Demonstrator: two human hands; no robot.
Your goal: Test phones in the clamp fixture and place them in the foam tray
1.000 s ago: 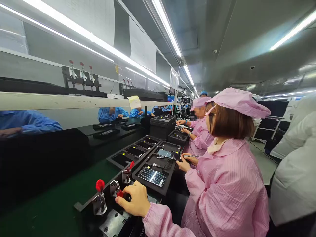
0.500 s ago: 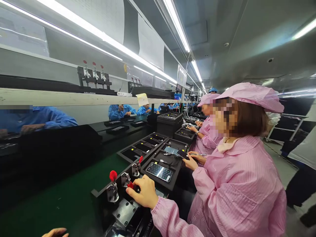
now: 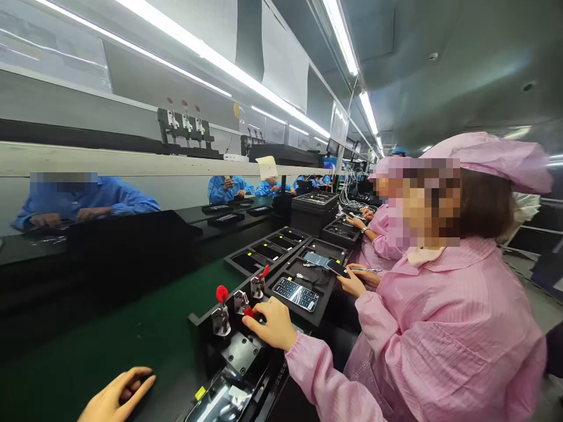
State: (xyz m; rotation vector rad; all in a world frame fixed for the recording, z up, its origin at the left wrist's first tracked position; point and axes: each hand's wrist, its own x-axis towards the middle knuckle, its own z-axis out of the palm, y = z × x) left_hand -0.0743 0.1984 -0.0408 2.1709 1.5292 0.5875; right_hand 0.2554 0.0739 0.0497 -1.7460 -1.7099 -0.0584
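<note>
My right hand (image 3: 273,323) is on a black clamping fixture (image 3: 200,334), its fingers closed round the red handle of the middle toggle clamp (image 3: 247,309). One more toggle clamp (image 3: 221,313) stands to the left of it with its red knob up, and another (image 3: 258,284) lies beyond. Under the clamps is a metal block (image 3: 241,353). A phone-sized glossy panel (image 3: 224,398) rests at the fixture's near end, beside a yellow tab (image 3: 200,393). Low at the left, my left hand (image 3: 116,398) is open over the dark green bench, fingers loosely bent, holding nothing.
Behind the fixture a black foam tray (image 3: 314,316) holds a lit phone (image 3: 295,294) and cables. Another tray (image 3: 233,258) carries several dark phones. To the right, a co-worker in pink (image 3: 457,328) holds a phone (image 3: 338,268). A shelf (image 3: 132,158) runs above the bench.
The view has swung left and slightly down, so the fixture sits farther right. My left hand has come farther into view. My right hand stays on the middle clamp.
</note>
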